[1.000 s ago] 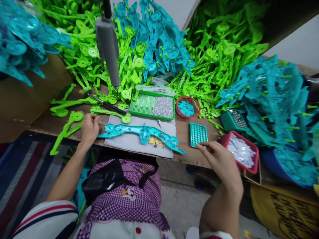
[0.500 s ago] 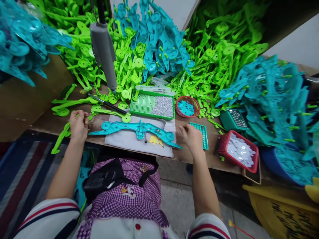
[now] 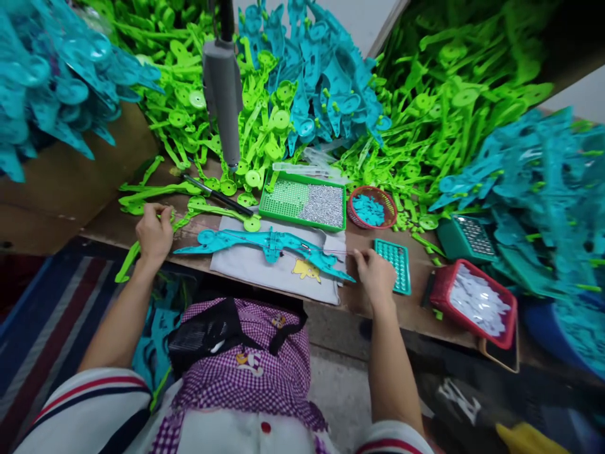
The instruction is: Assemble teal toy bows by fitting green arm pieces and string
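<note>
Thread (image 3: 344, 253) by turquoise bow (image 3: 271, 244), barely visible

Counter (image 3: 410, 313) diffusely lit. Glare caught on white pieces (image 3: 477, 301) right of green tray (image 3: 282, 202); green pile (image 3: 466, 96) behind, rightward, darkened by shadow. Blue pile (image 3: 51, 69) far left of tray blurred, stretched.

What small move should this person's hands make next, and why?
Perhaps the right hand should gently ease the thin string down onto the blue plastic piece. The string runs from that hand toward the piece's right end, while the left hand sits beyond the opposite end; whether it holds anything is too small to tell.
</note>
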Available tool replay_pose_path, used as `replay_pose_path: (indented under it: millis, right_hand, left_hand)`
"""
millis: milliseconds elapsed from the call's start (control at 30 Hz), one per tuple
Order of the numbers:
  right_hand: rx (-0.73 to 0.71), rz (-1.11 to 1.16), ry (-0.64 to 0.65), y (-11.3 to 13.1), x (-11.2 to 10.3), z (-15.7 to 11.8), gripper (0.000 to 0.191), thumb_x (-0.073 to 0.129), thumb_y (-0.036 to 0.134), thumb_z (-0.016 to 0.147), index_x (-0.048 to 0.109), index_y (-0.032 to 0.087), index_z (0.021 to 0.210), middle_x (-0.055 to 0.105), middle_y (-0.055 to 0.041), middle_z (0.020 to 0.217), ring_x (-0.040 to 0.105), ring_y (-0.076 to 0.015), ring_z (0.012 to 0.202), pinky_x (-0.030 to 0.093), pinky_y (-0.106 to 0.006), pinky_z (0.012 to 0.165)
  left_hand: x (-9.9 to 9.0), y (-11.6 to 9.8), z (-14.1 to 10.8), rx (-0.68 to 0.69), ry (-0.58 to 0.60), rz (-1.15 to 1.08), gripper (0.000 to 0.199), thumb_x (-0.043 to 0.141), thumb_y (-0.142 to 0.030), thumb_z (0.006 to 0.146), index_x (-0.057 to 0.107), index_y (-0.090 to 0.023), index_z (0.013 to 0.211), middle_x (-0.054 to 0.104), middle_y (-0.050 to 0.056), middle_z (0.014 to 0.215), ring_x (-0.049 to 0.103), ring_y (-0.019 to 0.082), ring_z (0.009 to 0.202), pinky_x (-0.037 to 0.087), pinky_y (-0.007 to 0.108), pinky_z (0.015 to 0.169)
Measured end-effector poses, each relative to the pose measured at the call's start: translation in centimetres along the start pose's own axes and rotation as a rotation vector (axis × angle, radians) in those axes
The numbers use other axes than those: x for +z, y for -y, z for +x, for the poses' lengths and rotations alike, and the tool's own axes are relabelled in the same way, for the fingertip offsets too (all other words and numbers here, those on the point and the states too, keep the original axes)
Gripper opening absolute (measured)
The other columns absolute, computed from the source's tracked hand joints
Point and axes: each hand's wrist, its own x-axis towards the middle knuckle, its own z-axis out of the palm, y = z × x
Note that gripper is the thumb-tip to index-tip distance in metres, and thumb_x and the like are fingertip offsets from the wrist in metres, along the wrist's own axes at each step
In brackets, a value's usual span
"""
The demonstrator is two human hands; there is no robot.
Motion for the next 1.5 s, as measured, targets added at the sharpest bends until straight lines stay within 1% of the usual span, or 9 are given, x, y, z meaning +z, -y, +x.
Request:
replay_pose_path:
  millis: [267,333,433,567,700,900,1033,1233,1500]
  right_hand:
    - [0.156,0.091,-0.202,-3.6,-0.8,-0.3,0.053,0.041,0.057,0.091,0.073,0.014,0.089,0.068,-0.0144,0.076,0.053,-0.0214,0.064,0.027,-0.03,0.057]
    - [0.068,0.109,-0.259,-3.4,-1.4,-0.6,0.054,0.04,0.058,0.091,0.072,0.015,0.094,0.067,-0.0161,0.089,0.057,-0.0249,0.076,0.034,-0.032,0.062]
    - [-0.255,0.191,-0.29,-0.2,-1.6,-1.5,0.054,0.043,0.058,0.091,0.063,0.018,0.121,0.061,-0.0184,0.12,0.057,-0.0318,0.107,0.044,-0.043,0.082]
    - [-0.71,0.258,-0.08,6.4,0.1,-2.6,0.06,0.052,0.055,0.089,0.046,0.025,0.141,0.049,-0.0142,0.145,0.043,-0.0312,0.134,0.038,-0.048,0.104]
    - [-0.743,0.165,0.022,8.8,2.2,-2.7,0.055,0.053,0.049,0.091,0.049,0.021,0.139,0.054,-0.0152,0.142,0.053,-0.0302,0.126,0.04,-0.047,0.101]
    - [-0.656,0.123,-0.133,6.6,3.6,-4.0,0.035,0.041,0.037,0.099,0.063,0.023,0.123,0.067,-0.0107,0.125,0.062,-0.023,0.109,0.042,-0.038,0.09]
    - [-0.63,0.122,-0.207,6.5,3.9,-4.6,0.035,0.041,0.039,0.099,0.065,0.024,0.12,0.069,-0.0085,0.121,0.063,-0.0214,0.105,0.041,-0.036,0.088]
    - [-0.652,0.08,-0.295,6.5,4.2,-4.3,0.036,0.041,0.041,0.098,0.067,0.024,0.117,0.071,-0.0082,0.116,0.064,-0.0211,0.1,0.04,-0.035,0.083]
    - [-0.68,0.012,-0.371,6.3,4.1,-4.6,0.036,0.04,0.041,0.099,0.068,0.023,0.115,0.072,-0.0079,0.113,0.065,-0.0192,0.093,0.04,-0.033,0.079]
  left_hand:
    - [-0.1,0.8,-0.7,-0.064,0.006,-0.03,0.014,0.06,-0.035,0.084,0.055,-0.022,0.084,0.059,-0.002,0.071,0.06,0.017,0.068,0.042,0.032,0.069]
    - [-0.1,0.1,-0.9,-0.082,0.025,-0.027,0.014,0.059,-0.034,0.083,0.055,-0.021,0.084,0.06,0.0,0.073,0.062,0.019,0.07,0.045,0.034,0.071]
    - [-0.2,-2.0,-1.5,-0.08,0.072,-0.126,0.014,0.06,-0.033,0.081,0.054,-0.021,0.085,0.063,0.002,0.076,0.064,0.019,0.071,0.049,0.035,0.072]
    - [-1.2,-5.4,-1.6,-0.054,0.109,-0.434,0.018,0.061,-0.036,0.082,0.052,-0.021,0.087,0.064,0.0,0.075,0.061,0.014,0.06,0.05,0.028,0.058]
    - [-2.7,-6.1,-0.6,-0.043,-0.03,-0.591,0.023,0.063,-0.038,0.083,0.049,-0.02,0.086,0.065,0.0,0.073,0.054,0.01,0.051,0.045,0.024,0.05]
    - [-2.4,-1.8,-1.3,-0.215,-0.076,-0.384,0.02,0.062,-0.036,0.079,0.053,-0.019,0.081,0.061,-0.001,0.068,0.061,0.014,0.063,0.049,0.026,0.061]
    - [-2.3,-0.1,-3.4,0.02,-0.099,-0.023,0.02,0.057,-0.038,0.085,0.061,-0.018,0.086,0.067,0.005,0.076,0.064,0.018,0.07,0.05,0.03,0.07]
    - [-4.1,2.1,-4.4,0.503,0.154,0.163,0.027,0.049,-0.038,0.095,0.071,-0.023,0.097,0.073,0.006,0.088,0.069,0.019,0.077,0.051,0.027,0.071]
    - [-4.5,3.6,-3.0,0.63,0.426,0.319,0.027,0.047,-0.032,0.096,0.073,-0.024,0.095,0.071,0.007,0.09,0.064,0.017,0.071,0.047,0.027,0.064]
